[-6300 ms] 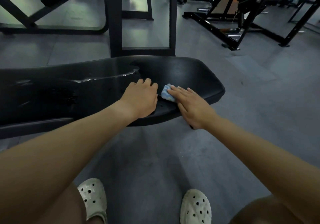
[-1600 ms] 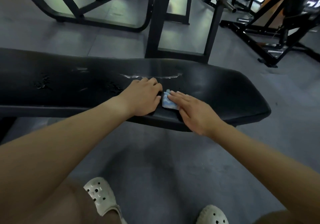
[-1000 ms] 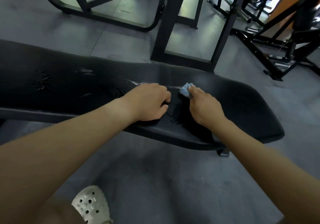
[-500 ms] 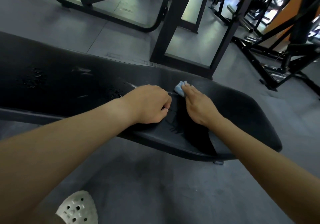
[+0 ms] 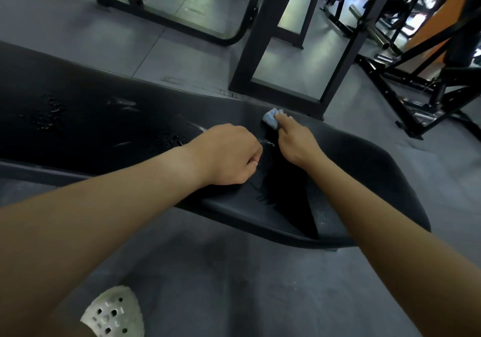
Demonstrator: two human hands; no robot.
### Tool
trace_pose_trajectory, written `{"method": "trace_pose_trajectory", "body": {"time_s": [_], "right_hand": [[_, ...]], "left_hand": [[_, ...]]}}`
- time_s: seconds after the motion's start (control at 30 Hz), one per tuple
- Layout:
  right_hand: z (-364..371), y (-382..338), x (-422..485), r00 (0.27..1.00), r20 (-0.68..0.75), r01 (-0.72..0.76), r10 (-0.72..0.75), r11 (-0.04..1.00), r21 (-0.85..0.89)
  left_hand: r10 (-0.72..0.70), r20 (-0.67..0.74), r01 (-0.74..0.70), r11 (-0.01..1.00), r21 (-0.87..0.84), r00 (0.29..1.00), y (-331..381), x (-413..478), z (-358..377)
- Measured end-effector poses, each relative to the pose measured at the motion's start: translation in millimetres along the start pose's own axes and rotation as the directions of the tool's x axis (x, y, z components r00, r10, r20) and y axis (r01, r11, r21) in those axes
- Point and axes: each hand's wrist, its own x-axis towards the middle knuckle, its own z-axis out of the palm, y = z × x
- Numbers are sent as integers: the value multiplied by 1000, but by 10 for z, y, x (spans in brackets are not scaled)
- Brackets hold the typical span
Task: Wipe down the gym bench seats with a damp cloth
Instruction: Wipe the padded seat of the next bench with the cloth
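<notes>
Pressing small light-blue folded cloth (image 5: 270,119) onto far edge of long black padded bench seat (image 5: 369,172) with right hand (image 5: 296,144), fingers stretched out. Resting curled, empty left hand (image 5: 229,156) just beside, nearer. Guessing a sweep along seat's left-right length next.

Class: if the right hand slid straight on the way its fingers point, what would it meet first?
The right hand presses the blue cloth, so it would push that off the far edge of the bench pad, just ahead. Beyond stands the black frame, probably next, though depth is unclear.
</notes>
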Motion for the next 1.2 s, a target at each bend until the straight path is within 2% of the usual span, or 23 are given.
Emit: {"method": "trace_pose_trajectory", "body": {"time_s": [0.1,0.17,0.3,0.4,0.47,0.57,0.77,0.97,1.2], "right_hand": [[28,30,-398,993,-15,121,-121,993,-12],[24,74,-499,989,-14,147,-147,988,-37],[-26,130,-153,999,-28,43,-46,995,-92],[-59,76,145,994,-36,-107,107,994,-11],[-55,9,205,986,-46,-155,158,986,65],[-31,-51,108,981,-65,-170,180,975,140],[32,-109,64,982,-66,-168,180,975,148],[-31,-135,152,994,-3,-105,106,991,82],[108,-103,-569,997,-4,77,-77,993,88]], "left_hand": [[4,-13,-4,1000,4,1000,-7,-17,10],[7,-21,-8,1000,-1,1000,-19,-33,13],[2,-9,-2,1000,-17,1000,-34,-55,21],[-3,-5,3,1000,-5,1000,-31,-69,31],[-5,-7,5,1000,-1,1000,-36,-69,32],[-4,-6,4,1000,2,1000,-43,-50,22],[21,-62,-20,1000,23,998,-36,-4,49],[44,-57,-42,998,39,997,-41,-84,66],[108,-16,-106,987,119,994,-52,-315,186]]}}
